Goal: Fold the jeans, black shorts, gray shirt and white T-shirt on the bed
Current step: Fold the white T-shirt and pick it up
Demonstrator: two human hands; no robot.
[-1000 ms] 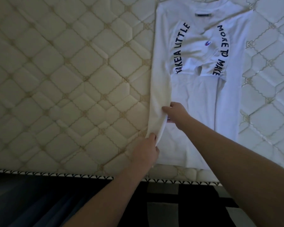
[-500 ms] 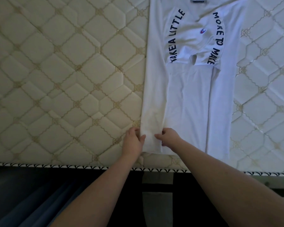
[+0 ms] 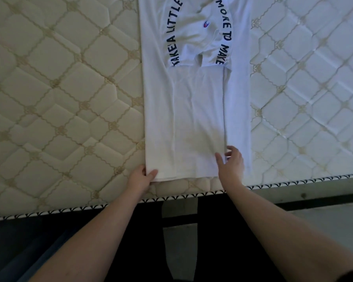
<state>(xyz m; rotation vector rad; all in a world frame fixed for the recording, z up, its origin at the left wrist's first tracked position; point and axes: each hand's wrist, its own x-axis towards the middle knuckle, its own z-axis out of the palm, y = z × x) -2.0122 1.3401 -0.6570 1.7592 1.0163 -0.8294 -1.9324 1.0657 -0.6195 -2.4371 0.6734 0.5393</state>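
Your left hand (image 3: pixel 140 178) pinches the white T-shirt's (image 3: pixel 194 119) near left corner on the bed (image 3: pixel 59 98); your right hand (image 3: pixel 230 163) rests on it, fingers spread.

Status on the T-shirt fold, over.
Left hand pinching hem corner. Right hand open on white T-shirt. Sides folded in, flat on mattress. Nothing blocking.

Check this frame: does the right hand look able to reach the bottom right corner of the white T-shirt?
Probably yes. The right hand already rests on the white T-shirt near its bottom hem, and nothing lies between it and that corner.
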